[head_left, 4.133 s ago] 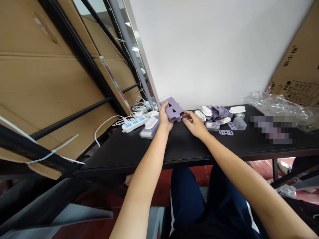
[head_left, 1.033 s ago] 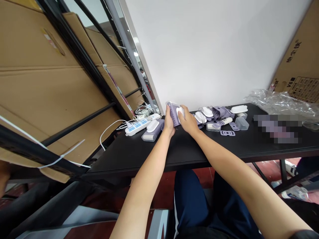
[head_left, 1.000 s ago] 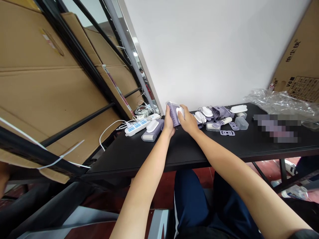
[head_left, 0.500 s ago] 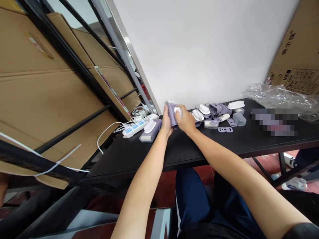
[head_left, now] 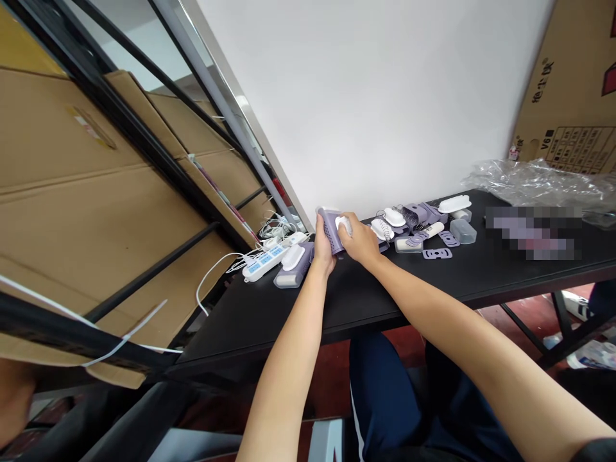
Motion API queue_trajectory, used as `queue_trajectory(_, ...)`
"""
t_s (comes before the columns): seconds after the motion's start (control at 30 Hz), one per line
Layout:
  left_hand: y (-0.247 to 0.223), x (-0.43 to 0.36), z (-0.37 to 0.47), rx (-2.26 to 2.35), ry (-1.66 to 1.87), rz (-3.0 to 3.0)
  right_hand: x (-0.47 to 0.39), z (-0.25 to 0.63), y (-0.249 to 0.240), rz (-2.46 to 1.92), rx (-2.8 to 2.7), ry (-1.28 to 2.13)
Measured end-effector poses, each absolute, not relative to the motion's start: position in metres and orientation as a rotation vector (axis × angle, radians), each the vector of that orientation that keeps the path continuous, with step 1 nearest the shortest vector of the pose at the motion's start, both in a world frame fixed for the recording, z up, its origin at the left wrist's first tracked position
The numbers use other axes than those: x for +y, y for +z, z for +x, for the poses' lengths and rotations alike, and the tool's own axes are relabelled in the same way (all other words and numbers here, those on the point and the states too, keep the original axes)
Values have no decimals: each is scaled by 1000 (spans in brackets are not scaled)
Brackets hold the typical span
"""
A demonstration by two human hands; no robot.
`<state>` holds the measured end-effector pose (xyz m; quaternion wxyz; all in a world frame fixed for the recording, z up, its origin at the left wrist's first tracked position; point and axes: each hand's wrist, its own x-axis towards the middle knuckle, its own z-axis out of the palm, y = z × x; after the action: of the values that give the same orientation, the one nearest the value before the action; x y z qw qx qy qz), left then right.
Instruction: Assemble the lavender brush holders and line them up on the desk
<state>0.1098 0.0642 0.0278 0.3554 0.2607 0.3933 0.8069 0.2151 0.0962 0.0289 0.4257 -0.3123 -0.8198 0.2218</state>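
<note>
Purple housing (head_left: 332, 232): tilted, held above the bench (head_left: 360, 298).
Left hand (head_left: 323, 251): grip wrapped round its left side, likely bracing it.
Right hand (head_left: 362, 241): grip closed over white cap (head_left: 342, 224), apparently pressing.
Flat plate (head_left: 437, 254): right, probably for easy reach.

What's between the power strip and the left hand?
Head view: a purple unit with a white cap lies between the power strip and left hand.
</note>
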Motion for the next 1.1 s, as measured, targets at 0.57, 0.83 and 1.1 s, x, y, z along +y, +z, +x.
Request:
queue_trajectory(0.57, 29, 62, 106, 1079, 2057, 780, 99, 215, 28, -782, -2050, 618)
queue_trajectory(0.83, 29, 62, 108, 1079, 2048, 782, 100, 216, 28, -724, -2031, 570)
queue_trajectory(1.1, 31, 60, 115, 1018, 2018, 744, 98, 217, 31, -792, -1996, 595)
